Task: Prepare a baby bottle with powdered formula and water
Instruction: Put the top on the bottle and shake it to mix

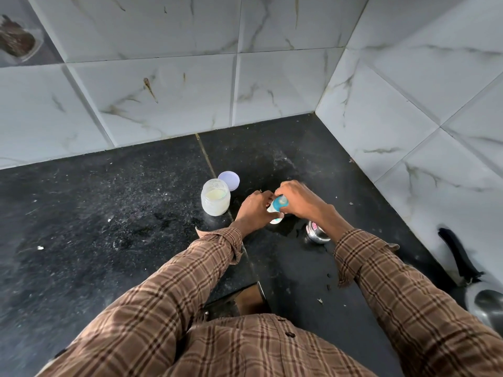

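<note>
Both hands meet over a small baby bottle (275, 210) standing on the dark surface (109, 213). The left hand (254, 210) curls around the bottle's body, while the right hand (295, 198) grips its blue top (280, 203) from above. Just left of the left hand stands an open jar (215, 197) of pale powder, its round lid (229, 180) lying behind it. A steel cup (317, 234) sits under the right wrist.

Looks like a home kitchen corner: black speckled stone countertop (114, 213) meeting marble-look wall tiles (168, 85), with an open jar of powder (215, 197), a small steel cup (317, 234) and a black-handled metal pot (484, 303) sitting out.
</note>
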